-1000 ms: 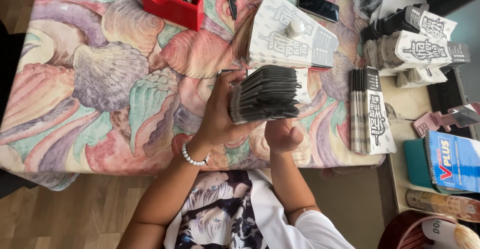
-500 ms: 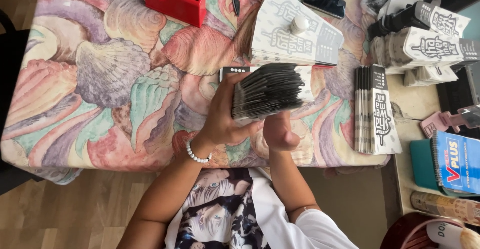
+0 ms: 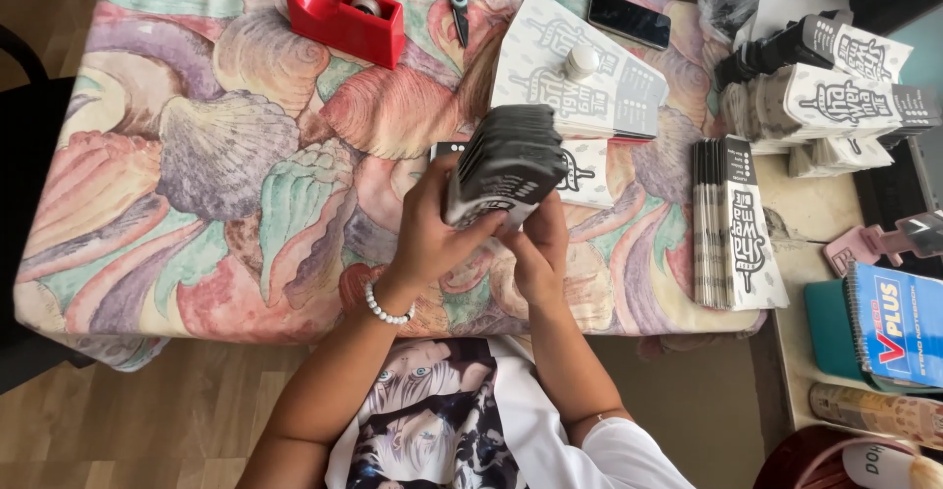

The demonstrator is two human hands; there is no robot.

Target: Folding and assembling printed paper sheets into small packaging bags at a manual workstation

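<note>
Shell-print table (image 3: 196, 155): both hands, left (image 3: 427, 239) and right (image 3: 535, 248), clenched the card stack (image 3: 506, 165); right fingers partly hidden. Loosened grip would likely spill cards.

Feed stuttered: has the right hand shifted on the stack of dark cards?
Yes. The right hand has come up under the stack of dark cards, nearer the white printed sheet; a second ago it sat lower.
</note>
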